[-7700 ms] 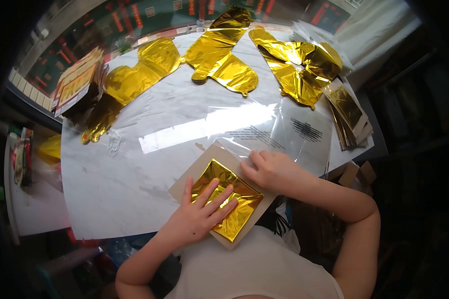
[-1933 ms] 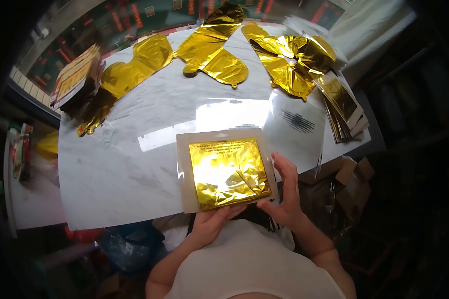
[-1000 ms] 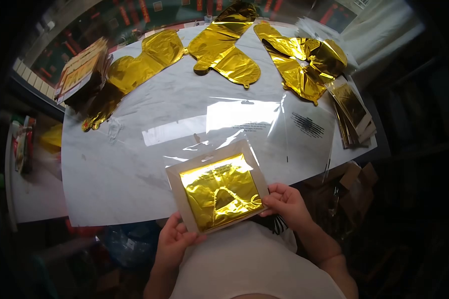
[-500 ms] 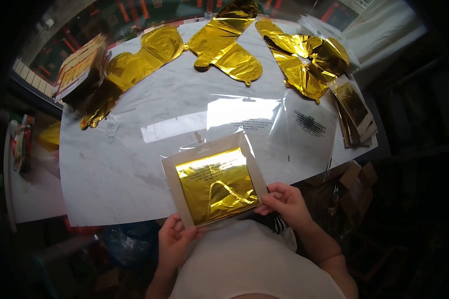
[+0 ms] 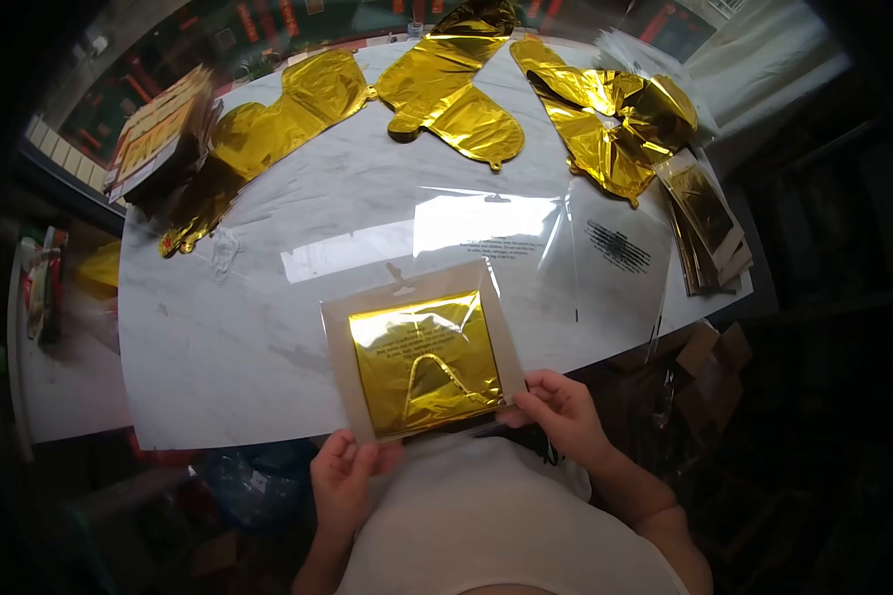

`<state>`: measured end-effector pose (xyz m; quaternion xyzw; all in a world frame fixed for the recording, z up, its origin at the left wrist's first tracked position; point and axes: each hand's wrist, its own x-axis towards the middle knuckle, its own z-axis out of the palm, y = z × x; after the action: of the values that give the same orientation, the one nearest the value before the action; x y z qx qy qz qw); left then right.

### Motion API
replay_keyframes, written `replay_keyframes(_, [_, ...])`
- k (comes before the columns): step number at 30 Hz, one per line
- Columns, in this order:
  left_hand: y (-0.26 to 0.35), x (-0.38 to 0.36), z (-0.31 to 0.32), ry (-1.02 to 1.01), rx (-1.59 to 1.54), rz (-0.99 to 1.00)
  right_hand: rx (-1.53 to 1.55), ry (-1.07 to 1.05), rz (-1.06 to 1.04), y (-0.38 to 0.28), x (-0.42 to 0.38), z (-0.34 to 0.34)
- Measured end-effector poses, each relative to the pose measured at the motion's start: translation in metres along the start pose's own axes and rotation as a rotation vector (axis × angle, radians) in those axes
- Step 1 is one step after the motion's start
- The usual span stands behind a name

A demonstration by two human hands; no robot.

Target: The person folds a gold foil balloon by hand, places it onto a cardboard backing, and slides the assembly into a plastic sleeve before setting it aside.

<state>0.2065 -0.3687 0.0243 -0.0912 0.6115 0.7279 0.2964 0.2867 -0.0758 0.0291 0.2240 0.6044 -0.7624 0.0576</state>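
I hold a clear bag with a beige card and a folded gold foil balloon inside, the packed balloon (image 5: 422, 362), just above the near edge of the white table (image 5: 218, 357). My left hand (image 5: 345, 478) pinches its lower left corner. My right hand (image 5: 563, 412) pinches its lower right corner. The pack is tilted slightly, with its open top pointing away from me.
Empty clear printed bags (image 5: 526, 243) lie flat behind the pack. Flat gold foil balloons (image 5: 446, 89) are spread along the far side. A stack of packed balloons (image 5: 709, 223) sits at the right edge, another stack of cards (image 5: 154, 134) at the far left.
Earlier the foil lay on the card on the table under my hands. Now it is inside the clear bag, lifted in both hands, and over the last second it has barely shifted.
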Motion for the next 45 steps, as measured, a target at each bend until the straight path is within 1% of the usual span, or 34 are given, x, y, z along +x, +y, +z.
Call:
replay_keyframes(4, [0.002,-0.002,0.001,-0.003,-0.019,0.003,0.092,0.023,-0.045,-0.006,-0.003,0.003])
replay_keyframes(6, [0.001,-0.003,-0.003,-0.044,0.000,0.048,-0.493,0.166,-0.273,-0.020,-0.005,0.010])
replay_keyframes(7, [0.002,-0.003,-0.002,-0.042,-0.001,0.050,-0.631,0.189,-0.360,-0.014,-0.002,0.008])
replay_keyframes(8, [0.005,-0.004,0.000,0.002,0.065,0.076,-0.632,0.188,-0.361,-0.017,-0.002,0.010])
replay_keyframes(9, [0.009,-0.005,0.002,0.047,0.132,0.101,-0.848,0.219,-0.439,-0.023,0.000,0.013])
replay_keyframes(10, [0.013,-0.006,0.002,0.048,0.130,0.104,-1.065,0.248,-0.518,-0.027,0.002,0.016])
replay_keyframes(11, [0.017,-0.006,0.002,0.067,0.258,0.124,-1.067,0.246,-0.522,-0.028,0.007,0.017])
replay_keyframes(12, [0.022,-0.006,0.002,0.088,0.386,0.142,-1.109,0.215,-0.640,-0.027,0.012,0.017])
replay_keyframes(13, [0.026,-0.007,0.004,0.092,0.383,0.145,-1.148,0.182,-0.758,-0.028,0.017,0.018])
replay_keyframes(14, [0.031,-0.008,0.007,0.126,0.416,0.153,-1.148,0.178,-0.763,-0.031,0.022,0.022])
replay_keyframes(16, [0.034,-0.009,0.006,0.167,0.448,0.164,-1.150,0.096,-0.873,-0.036,0.033,0.032])
replay_keyframes(18, [0.032,-0.008,0.004,0.194,0.449,0.277,-1.159,0.061,-0.905,-0.039,0.045,0.038])
replay_keyframes(19, [0.033,-0.007,-0.002,0.199,0.444,0.281,-1.168,0.030,-0.930,-0.041,0.051,0.041])
replay_keyframes(20, [0.035,-0.005,-0.011,0.152,0.569,0.259,-1.170,0.025,-0.937,-0.044,0.056,0.043])
replay_keyframes(21, [0.038,-0.004,-0.019,0.105,0.694,0.235,-1.222,-0.034,-0.914,-0.047,0.061,0.045])
replay_keyframes(22, [0.043,-0.005,-0.025,0.112,0.689,0.239,-1.273,-0.093,-0.891,-0.051,0.067,0.047])
replay_keyframes(23, [0.052,-0.006,-0.029,0.109,0.798,0.229,-1.276,-0.098,-0.898,-0.059,0.073,0.051])
replay_keyframes(24, [0.060,-0.006,-0.032,0.107,0.906,0.218,-1.261,-0.165,-0.867,-0.069,0.078,0.055])
replay_keyframes(25, [0.065,-0.002,-0.035,0.115,0.901,0.222,-1.245,-0.233,-0.834,-0.079,0.086,0.059])
replay_keyframes(27, [0.078,0.009,-0.038,0.151,1.028,0.356,-1.196,-0.149,-0.943,-0.095,0.123,0.076])
replay_keyframes(28, [0.083,0.024,-0.039,0.155,1.024,0.356,-1.148,-0.104,-0.972,-0.100,0.150,0.088])
replay_keyframes(30, [0.091,0.066,-0.040,-0.162,1.140,1.012,-1.138,-0.012,-1.051,-0.105,0.210,0.113])
replay_keyframes(31, [0.093,0.079,-0.039,-0.160,1.141,1.022,-1.131,0.040,-1.097,-0.104,0.236,0.124])
replay_keyframes(32, [0.094,0.091,-0.037,-0.301,1.194,1.012,-1.131,0.045,-1.104,-0.100,0.258,0.131])
replay_keyframes(33, [0.095,0.097,-0.035,-0.443,1.247,1.000,-1.241,0.059,-1.097,-0.098,0.279,0.137])
replay_keyframes(34, [0.096,0.099,-0.032,-0.446,1.251,1.009,-1.349,0.077,-1.084,-0.096,0.293,0.139])
replay_keyframes(35, [0.094,0.098,-0.026,-0.455,1.261,0.966,-1.347,0.085,-1.084,-0.095,0.298,0.139])
replay_keyframes(36, [0.091,0.097,-0.023,-0.465,1.268,0.921,-1.431,0.080,-1.118,-0.092,0.302,0.138])
replay_keyframes(37, [0.087,0.098,-0.023,-0.468,1.311,0.941,-1.518,0.074,-1.150,-0.088,0.305,0.136])
replay_keyframes(40, [0.084,0.098,-0.023,-0.433,1.339,0.957,-1.562,0.095,-1.126,-0.092,0.295,0.122])
replay_keyframes(41, [0.084,0.097,-0.022,-0.442,1.339,0.957,-1.563,0.100,-1.118,-0.097,0.280,0.114])
replay_keyframes(43, [0.085,0.096,-0.020,-0.402,1.330,0.949,-1.297,0.079,-1.038,-0.112,0.224,0.096])
replay_keyframes(45, [0.086,0.095,-0.018,-0.380,1.342,0.961,-0.969,-0.221,-0.827,-0.121,0.163,0.073])
